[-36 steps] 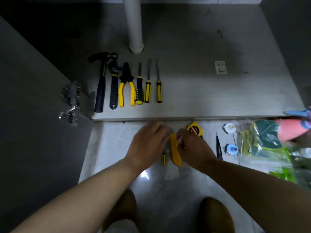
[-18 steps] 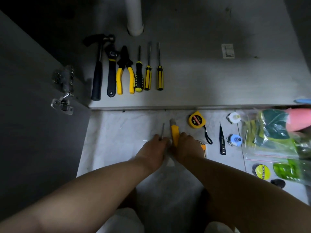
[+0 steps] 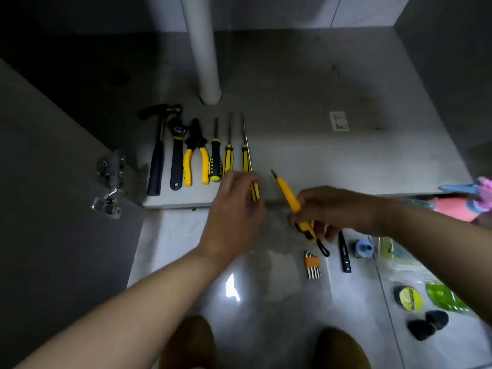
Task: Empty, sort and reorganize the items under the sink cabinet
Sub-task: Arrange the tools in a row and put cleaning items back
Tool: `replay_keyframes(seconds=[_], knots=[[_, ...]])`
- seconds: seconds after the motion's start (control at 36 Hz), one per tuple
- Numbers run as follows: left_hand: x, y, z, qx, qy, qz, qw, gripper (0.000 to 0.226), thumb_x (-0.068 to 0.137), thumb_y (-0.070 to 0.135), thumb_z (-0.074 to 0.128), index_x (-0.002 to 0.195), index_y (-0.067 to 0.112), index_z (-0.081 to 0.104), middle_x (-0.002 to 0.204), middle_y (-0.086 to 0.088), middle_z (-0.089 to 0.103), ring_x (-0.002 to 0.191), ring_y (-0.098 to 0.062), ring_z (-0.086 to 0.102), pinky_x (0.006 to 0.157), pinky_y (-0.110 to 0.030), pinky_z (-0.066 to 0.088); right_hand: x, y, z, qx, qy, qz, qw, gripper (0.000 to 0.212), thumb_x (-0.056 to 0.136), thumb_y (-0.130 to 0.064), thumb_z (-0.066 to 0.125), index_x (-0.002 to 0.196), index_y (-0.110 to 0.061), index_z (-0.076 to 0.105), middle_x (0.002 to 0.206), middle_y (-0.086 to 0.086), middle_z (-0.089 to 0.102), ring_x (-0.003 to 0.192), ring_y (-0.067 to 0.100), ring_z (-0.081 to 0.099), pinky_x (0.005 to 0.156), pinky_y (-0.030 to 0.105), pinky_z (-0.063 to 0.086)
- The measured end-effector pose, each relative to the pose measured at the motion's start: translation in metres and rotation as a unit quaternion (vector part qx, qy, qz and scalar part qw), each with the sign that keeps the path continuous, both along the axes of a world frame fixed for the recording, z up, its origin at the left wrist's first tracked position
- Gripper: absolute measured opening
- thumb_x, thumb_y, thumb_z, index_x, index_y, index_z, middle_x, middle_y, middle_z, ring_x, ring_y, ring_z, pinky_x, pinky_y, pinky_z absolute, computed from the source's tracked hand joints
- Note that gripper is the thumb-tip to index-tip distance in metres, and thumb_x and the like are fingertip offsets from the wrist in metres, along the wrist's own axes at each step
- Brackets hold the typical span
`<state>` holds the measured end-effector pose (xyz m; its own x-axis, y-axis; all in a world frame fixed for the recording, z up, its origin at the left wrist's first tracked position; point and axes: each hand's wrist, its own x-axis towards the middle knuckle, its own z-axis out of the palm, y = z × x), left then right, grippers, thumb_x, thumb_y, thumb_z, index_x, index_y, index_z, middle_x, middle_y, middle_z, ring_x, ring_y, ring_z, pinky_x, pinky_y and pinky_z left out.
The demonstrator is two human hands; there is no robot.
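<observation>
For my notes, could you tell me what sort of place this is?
Probably an open under-sink cabinet: a white drain pipe meets its floor, a door hinge at left, tools lined inside.

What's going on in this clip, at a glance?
A person is sorting tools at an open sink cabinet. The left hand grips a small screwdriver beside a row laid on the cabinet floor: hammer, wrench, pliers, three screwdrivers. The right hand holds a yellow utility knife and, apparently, a tape measure. Hex keys lie outside.
</observation>
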<state>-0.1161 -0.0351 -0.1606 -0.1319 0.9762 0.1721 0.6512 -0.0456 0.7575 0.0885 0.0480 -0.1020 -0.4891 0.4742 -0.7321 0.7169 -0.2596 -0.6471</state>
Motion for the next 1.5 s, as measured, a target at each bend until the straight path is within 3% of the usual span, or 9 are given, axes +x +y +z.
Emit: replay_keyframes(seconds=[0.19,0.39,0.56,0.72,0.86,1.0,1.25,1.36,1.5], knots=[[-0.013,0.071,0.006,-0.068,0.121,-0.066,0.988,0.035,0.083,0.017,0.07,0.117,0.016,0.065,0.106,0.0,0.048,0.093,-0.019,0.055,0.079,-0.031,0.048,-0.031,0.033,-0.023,0.291,-0.112,-0.136,0.941,0.029,0.085,-0.041,0.066,0.093,-0.014,0.059,0.082,0.005,0.064,0.079,0.025,0.064,0.072,0.041,0.054],[-0.01,0.093,-0.009,-0.071,0.22,-0.071,0.97,0.023,0.091,0.018,0.064,0.113,0.01,0.067,0.109,-0.012,0.059,0.106,-0.031,0.059,0.079,-0.037,0.046,-0.059,0.036,-0.049,0.338,-0.148,-0.177,0.912,0.036,0.087,-0.044,0.065,0.104,-0.014,0.056,0.101,0.01,0.064,0.096,0.034,0.061,0.078,0.04,0.05],[-0.021,0.083,-0.005,-0.003,0.275,-0.053,0.96,0.033,0.088,0.037,0.06,0.117,0.024,0.07,0.108,-0.001,0.064,0.107,-0.03,0.053,0.086,-0.041,0.045,-0.069,0.035,-0.055,0.359,-0.161,-0.207,0.896,0.041,0.087,-0.038,0.066,0.111,-0.01,0.049,0.11,0.013,0.06,0.101,0.037,0.059,0.079,0.04,0.047],[-0.037,0.086,-0.006,-0.087,0.319,-0.086,0.94,0.047,0.082,0.023,0.063,0.129,0.031,0.064,0.141,0.002,0.048,0.125,-0.027,0.043,0.094,-0.04,0.036,-0.069,0.03,-0.057,0.444,-0.138,-0.184,0.866,0.05,0.086,-0.031,0.068,0.123,-0.009,0.044,0.12,0.014,0.047,0.094,0.04,0.057,0.07,0.043,0.049],[-0.04,0.086,-0.014,-0.076,0.324,-0.069,0.94,0.039,0.083,0.008,0.062,0.12,0.016,0.068,0.144,-0.004,0.046,0.119,-0.029,0.05,0.09,-0.036,0.032,-0.072,0.02,-0.055,0.584,-0.167,0.0,0.794,0.045,0.083,-0.038,0.056,0.125,-0.021,0.059,0.111,0.01,0.058,0.103,0.035,0.05,0.079,0.04,0.035],[-0.041,0.084,-0.017,-0.07,0.316,-0.052,0.945,0.032,0.085,0.009,0.066,0.117,0.016,0.069,0.14,-0.005,0.049,0.117,-0.03,0.052,0.088,-0.037,0.033,-0.082,0.017,-0.056,0.583,-0.203,0.062,0.784,0.039,0.088,-0.05,0.052,0.118,-0.032,0.068,0.115,-0.003,0.065,0.118,0.031,0.046,0.095,0.044,0.029],[-0.044,0.081,-0.012,-0.074,0.32,-0.049,0.943,0.03,0.091,0.02,0.064,0.121,0.022,0.069,0.137,-0.004,0.05,0.12,-0.028,0.048,0.083,-0.03,0.023,-0.092,0.018,-0.062,0.587,-0.176,0.049,0.788,0.029,0.092,-0.035,0.055,0.116,-0.031,0.071,0.115,-0.008,0.068,0.122,0.032,0.047,0.102,0.045,0.028],[-0.047,0.077,-0.008,-0.082,0.339,-0.049,0.936,0.035,0.091,0.026,0.064,0.127,0.025,0.066,0.142,0.001,0.047,0.127,-0.028,0.042,0.091,-0.038,0.034,-0.086,0.016,-0.063,0.599,-0.156,0.045,0.784,0.036,0.093,-0.038,0.055,0.128,-0.032,0.063,0.122,-0.006,0.063,0.121,0.031,0.047,0.1,0.044,0.031],[-0.053,0.069,-0.006,-0.078,0.317,-0.063,0.943,0.052,0.084,0.025,0.072,0.134,0.027,0.061,0.145,0.0,0.047,0.132,-0.027,0.04,0.096,-0.039,0.027,-0.063,0.01,-0.065,0.581,-0.202,-0.028,0.788,0.057,0.078,-0.03,0.063,0.134,-0.022,0.052,0.12,0.011,0.047,0.106,0.032,0.046,0.082,0.04,0.038]])
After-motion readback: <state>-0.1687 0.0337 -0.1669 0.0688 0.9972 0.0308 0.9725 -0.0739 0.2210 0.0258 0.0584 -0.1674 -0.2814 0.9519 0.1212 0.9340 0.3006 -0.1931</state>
